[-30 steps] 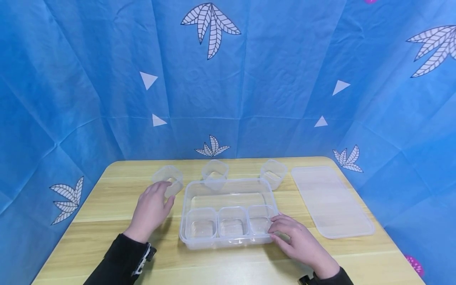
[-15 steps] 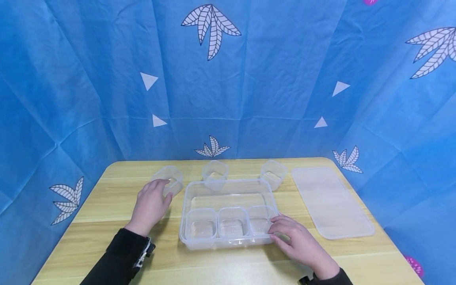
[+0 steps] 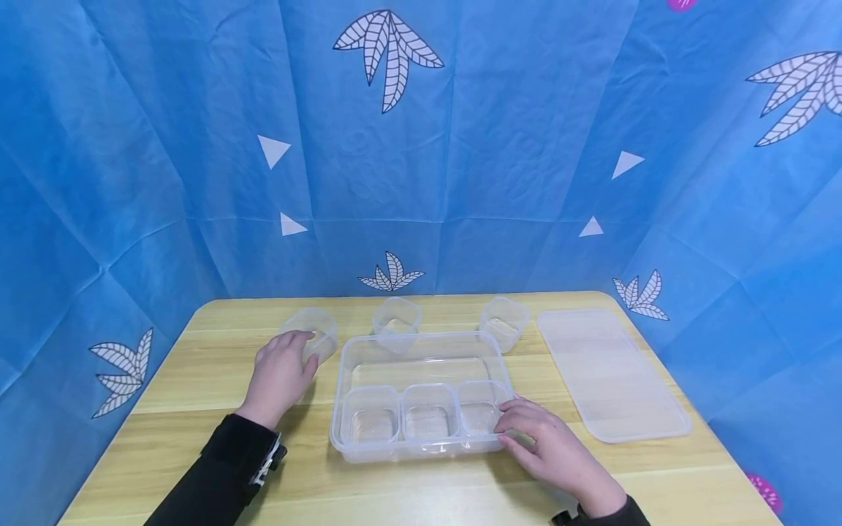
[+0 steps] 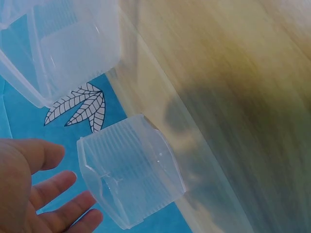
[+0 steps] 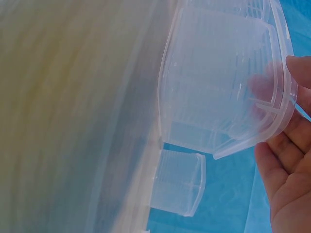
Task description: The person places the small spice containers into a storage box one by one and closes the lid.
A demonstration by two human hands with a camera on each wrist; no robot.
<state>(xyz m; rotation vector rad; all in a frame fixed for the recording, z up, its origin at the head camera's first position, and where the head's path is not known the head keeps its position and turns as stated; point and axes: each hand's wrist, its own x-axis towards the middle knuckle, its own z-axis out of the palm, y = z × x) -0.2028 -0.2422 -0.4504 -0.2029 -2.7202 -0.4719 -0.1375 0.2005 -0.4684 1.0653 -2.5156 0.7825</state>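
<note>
A clear rectangular plastic box [image 3: 424,371] sits mid-table, with three small clear cups [image 3: 429,409] in a row along its front. My right hand [image 3: 552,449] grips its front right corner; in the right wrist view the fingers [image 5: 265,87] show through the plastic. At the back left stands another small clear cup [image 3: 321,324]. My left hand [image 3: 276,380] is close beside that cup, fingers spread and loosely bent. The left wrist view has a narrow gap between these fingers [image 4: 56,189] and the cup [image 4: 133,170].
Two more clear cups stand behind the box, one at the middle [image 3: 397,313] and one to the right [image 3: 505,320]. A flat translucent lid [image 3: 612,376] lies on the right of the wooden table [image 3: 395,497]. A blue patterned cloth [image 3: 421,161] surrounds the table's back and sides.
My left hand has shifted slightly back and left beside the cup. The right hand and the box have stayed in place.
</note>
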